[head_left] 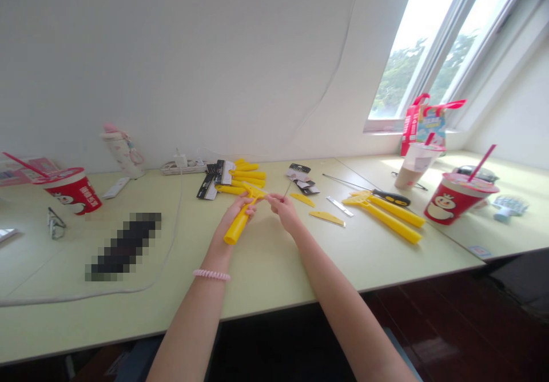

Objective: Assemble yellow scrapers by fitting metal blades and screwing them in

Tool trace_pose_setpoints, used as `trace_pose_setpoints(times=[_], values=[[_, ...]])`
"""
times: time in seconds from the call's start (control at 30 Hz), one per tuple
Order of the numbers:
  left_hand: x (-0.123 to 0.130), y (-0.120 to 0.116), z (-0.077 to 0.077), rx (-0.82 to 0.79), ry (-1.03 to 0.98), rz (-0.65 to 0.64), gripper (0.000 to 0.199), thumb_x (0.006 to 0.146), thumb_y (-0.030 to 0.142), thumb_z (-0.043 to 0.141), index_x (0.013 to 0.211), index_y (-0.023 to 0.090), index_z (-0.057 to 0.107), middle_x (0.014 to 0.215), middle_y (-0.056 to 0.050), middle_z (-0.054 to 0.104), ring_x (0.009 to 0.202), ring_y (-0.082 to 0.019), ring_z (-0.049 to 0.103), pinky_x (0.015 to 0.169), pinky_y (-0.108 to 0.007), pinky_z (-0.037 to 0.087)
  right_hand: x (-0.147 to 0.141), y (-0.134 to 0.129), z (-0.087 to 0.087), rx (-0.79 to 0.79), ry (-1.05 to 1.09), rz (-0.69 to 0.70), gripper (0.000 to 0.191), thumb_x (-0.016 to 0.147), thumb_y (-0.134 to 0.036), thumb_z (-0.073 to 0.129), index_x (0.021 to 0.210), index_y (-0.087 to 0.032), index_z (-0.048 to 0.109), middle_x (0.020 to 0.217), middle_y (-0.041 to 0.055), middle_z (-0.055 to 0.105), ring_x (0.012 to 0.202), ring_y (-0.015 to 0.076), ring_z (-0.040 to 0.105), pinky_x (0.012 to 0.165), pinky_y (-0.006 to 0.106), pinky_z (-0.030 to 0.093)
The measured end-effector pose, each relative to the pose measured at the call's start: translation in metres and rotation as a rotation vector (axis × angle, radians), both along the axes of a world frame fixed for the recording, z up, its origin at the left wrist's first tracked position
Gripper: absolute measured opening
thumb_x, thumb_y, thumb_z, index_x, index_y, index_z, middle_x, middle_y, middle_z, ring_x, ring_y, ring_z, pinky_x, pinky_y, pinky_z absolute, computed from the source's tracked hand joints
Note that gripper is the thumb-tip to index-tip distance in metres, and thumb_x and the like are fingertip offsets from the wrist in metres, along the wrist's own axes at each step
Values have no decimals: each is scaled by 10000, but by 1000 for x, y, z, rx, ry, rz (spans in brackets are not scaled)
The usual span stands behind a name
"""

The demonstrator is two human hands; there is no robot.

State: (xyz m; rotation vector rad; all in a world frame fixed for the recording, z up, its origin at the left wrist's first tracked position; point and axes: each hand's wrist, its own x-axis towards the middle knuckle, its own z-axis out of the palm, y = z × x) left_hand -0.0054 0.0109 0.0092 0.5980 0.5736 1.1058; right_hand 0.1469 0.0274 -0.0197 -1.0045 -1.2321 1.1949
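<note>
Wrapped round a yellow scraper handle (237, 227) is my left hand (241, 209), with a pink coil band on the wrist. The tool's wider head points away from me. My right hand (283, 207) is closed in a pinch at the right end of that head, on a thin rod (287, 188) that sticks up from the fingers; its lower end is hidden. Just right of my right hand lie two yellow blade covers (326, 218), (302, 200) and a metal blade (340, 206). Behind my hands are more yellow handles (249, 175) and black-and-white cards (225, 172).
Two yellow scrapers (388, 213), a black-and-yellow screwdriver (391, 198) and red cup (457, 200) stand or lie rightward. Leftward are another red cup (72, 191), a bottle (123, 152), glasses (55, 223), a blurred dark object (124, 246) and a white cable (170, 245).
</note>
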Motion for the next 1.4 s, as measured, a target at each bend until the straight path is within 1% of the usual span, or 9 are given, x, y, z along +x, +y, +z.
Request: trace_pose_setpoints(times=[0.03, 0.1, 0.23, 0.37, 0.53, 0.77, 1.03, 1.27, 1.4], values=[[2, -1, 0, -5, 8, -45, 439, 766, 14, 459, 1157, 212, 424, 874, -34, 537, 444, 12, 393, 384, -75, 351, 4, 1, 2, 1, 63, -31, 343, 631, -457, 652, 790, -153, 631, 480, -90, 290, 456, 65, 255, 457, 224, 216], [8, -3, -1, 21, 53, -114, 466, 774, 20, 468, 1201, 200, 415, 868, -42, 544, 452, 2, 402, 385, -86, 354, 11, 2, 4, 9, 95, -102, 344, 600, -448, 674, 767, -152, 626, 478, -86, 310, 458, 65, 267, 458, 226, 230], [15, -6, -7, 111, 169, -194, 533, 768, 21, 502, 1264, 187, 400, 873, -55, 566, 458, -8, 414, 401, -115, 362, 22, 2, 8, 95, -62, -181, 319, 626, -455, 650, 741, -157, 644, 472, -70, 353, 451, 71, 301, 443, 225, 247], [17, -6, -11, 126, 220, -234, 559, 763, 38, 531, 1290, 172, 401, 814, -48, 561, 484, -26, 450, 436, -142, 385, 24, 0, 9, 184, -152, -146, 339, 663, -481, 620, 769, -162, 663, 477, -56, 388, 450, 82, 350, 437, 222, 302], [19, -4, -12, 108, 202, -286, 619, 761, 31, 524, 1335, 183, 349, 785, -29, 531, 473, -25, 448, 416, -137, 358, 22, 2, 6, 240, -204, -143, 391, 651, -535, 619, 764, -165, 676, 490, -26, 460, 471, 109, 429, 441, 241, 377], [16, -2, -14, 82, 117, -363, 633, 775, 43, 506, 1356, 213, 321, 843, -40, 519, 490, -17, 456, 406, -115, 353, 28, 4, 5, 247, -217, -119, 382, 628, -530, 639, 769, -178, 682, 483, -49, 387, 466, 96, 395, 439, 237, 387], [16, -3, -12, 70, 118, -371, 615, 776, 28, 487, 1344, 224, 354, 845, -42, 526, 477, -14, 446, 404, -113, 361, 31, 2, 8, 222, -231, -97, 343, 638, -501, 626, 774, -189, 670, 488, -58, 346, 473, 100, 379, 450, 237, 361], [16, -7, -9, 84, 171, -352, 620, 769, 36, 517, 1340, 218, 357, 813, -34, 526, 471, -14, 443, 420, -122, 366, 31, -1, 11, 256, -338, -139, 272, 670, -437, 598, 744, -181, 650, 506, -62, 308, 471, 86, 323, 439, 219, 293], [18, -9, -7, 89, 221, -327, 617, 766, 54, 538, 1337, 205, 360, 785, -24, 518, 463, -13, 431, 418, -124, 355, 29, -3, 13, 280, -388, -145, 247, 685, -407, 573, 737, -176, 644, 521, -55, 347, 482, 83, 330, 448, 215, 275]])
